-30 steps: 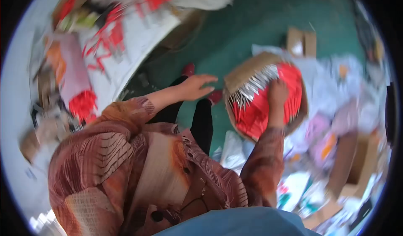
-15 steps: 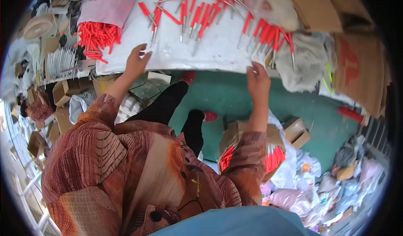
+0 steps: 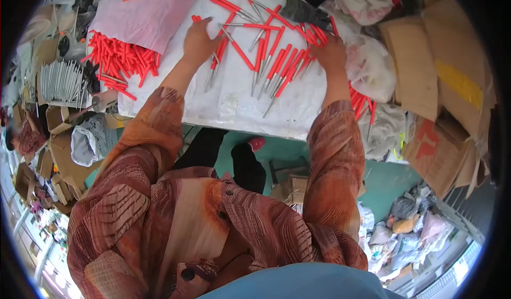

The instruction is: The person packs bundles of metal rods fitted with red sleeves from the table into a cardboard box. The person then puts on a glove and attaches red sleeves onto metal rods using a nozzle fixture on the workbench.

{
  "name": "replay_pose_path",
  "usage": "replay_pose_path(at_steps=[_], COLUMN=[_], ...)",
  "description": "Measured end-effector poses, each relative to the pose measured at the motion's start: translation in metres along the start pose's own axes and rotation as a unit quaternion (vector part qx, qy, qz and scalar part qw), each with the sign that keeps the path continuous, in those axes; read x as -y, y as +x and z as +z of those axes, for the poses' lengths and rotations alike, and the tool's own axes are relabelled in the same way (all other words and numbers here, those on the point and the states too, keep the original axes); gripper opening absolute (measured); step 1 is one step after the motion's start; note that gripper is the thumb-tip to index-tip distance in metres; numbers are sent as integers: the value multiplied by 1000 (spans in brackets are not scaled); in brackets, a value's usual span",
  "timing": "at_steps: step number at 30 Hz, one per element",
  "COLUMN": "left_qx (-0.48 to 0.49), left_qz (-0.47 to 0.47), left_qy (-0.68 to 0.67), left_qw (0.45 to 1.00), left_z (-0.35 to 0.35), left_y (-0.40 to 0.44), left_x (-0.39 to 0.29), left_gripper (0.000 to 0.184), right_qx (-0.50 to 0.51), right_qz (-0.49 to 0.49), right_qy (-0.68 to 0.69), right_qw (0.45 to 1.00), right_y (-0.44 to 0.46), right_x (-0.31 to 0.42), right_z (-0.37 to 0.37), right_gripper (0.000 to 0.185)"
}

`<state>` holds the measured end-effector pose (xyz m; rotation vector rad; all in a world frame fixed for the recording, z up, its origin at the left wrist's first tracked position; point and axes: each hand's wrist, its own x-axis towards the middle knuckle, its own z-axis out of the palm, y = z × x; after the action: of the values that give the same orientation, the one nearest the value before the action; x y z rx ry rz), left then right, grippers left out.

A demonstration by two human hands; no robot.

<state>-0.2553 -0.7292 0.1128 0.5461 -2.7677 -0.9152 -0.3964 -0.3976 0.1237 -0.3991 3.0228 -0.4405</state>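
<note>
On the white-covered table lie several metal rods with red sleeves, spread loosely between my hands. My left hand is at the left side of them, fingers bent around red-sleeved rods whose red ends show above and metal tips below. At the right edge of the spread, my right hand reaches over more red-sleeved rods, its fingertips on or among them; its exact hold is hidden. A pink bag spills many red sleeves at the left.
Thin metal rods stand packed at the far left. Clear plastic bags and large cardboard boxes are at the right. Filled bags lie on the floor at lower right. Another person is at the far left.
The view has turned from the floor box to the table. My right hand has left the box's red items, and both hands have moved forward onto the red-sleeved rods.
</note>
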Motion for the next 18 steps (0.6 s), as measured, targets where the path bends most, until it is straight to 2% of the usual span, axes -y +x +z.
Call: replay_pose_path(at_steps=[1,2,4,5,7,8,10,14,16,17,18], left_qx=[-4,-6,5,4,67,69,128,127,178,179,144], left_qz=[85,80,143,142,82,84,94,143,168,166,143], left_qy=[46,48,71,76,152,156,257,282,312,311,205], left_qw=[995,996,987,987,983,982,953,940,918,918,958], left_z=[3,7,19,23,27,28,30,34,35,33,35], left_y=[10,21,42,50,63,71,79,98,106,107,108], left_x=[-4,-7,-12,-15,-27,-32,-36,-34,-32,-28,-13], left_gripper=[63,63,70,70,71,71,66,58,53,53,50], right_qx=[5,7,14,15,118,120,128,107,108,109,135], right_qz=[15,9,59,57,30,32,-3,-18,-13,-15,-2], right_qy=[-49,-48,-164,-159,-203,-199,-202,-208,-128,-129,-92], right_qw=[999,999,985,986,971,972,971,972,986,986,987], right_y=[3,9,20,26,39,41,43,47,49,47,42], right_x=[6,10,17,19,19,21,21,21,20,19,18], right_z=[1,1,-2,-7,-15,-16,-10,2,-7,-12,-19], right_gripper=[66,66,65,65,62,62,53,47,39,39,36])
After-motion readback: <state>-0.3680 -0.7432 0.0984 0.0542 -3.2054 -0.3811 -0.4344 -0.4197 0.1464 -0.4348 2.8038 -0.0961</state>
